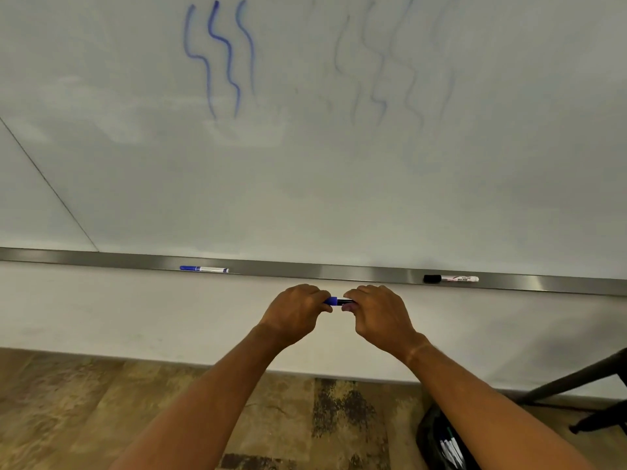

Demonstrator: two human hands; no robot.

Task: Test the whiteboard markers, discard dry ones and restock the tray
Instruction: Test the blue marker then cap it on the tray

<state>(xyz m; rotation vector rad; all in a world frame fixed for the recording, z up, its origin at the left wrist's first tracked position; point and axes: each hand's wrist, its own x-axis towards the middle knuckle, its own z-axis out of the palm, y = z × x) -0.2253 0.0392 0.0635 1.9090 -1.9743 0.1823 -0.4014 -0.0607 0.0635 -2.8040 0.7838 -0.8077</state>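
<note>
So both hands are on one blue marker (336, 301), held level just below the tray (305, 267) and in front of the wall: left hand (298, 308) has its grip closed around the blue cap end, right hand (376, 310) has its grip closed around the barrel, and only a short bit of the pen shows between the fists. Can't tell if the cap is coming off or going on. Handling-wise I'd guess this thing is super light and rigid, smooth plastic, so a bit slippery, and the cap is a friction fit that wants a firm straight pull or push rather than a twist at an angle. Best hold is what's showing here, one hand on the cap and one on the barrel close to the joint. Two more pens sit on the tray, a blue-capped marker (203, 269) to the left and a black-capped marker (450, 278) to the right, well apart. Squiggles (220, 56) on the whiteboard (135, 164) run bold on the left, faint on the right
</note>
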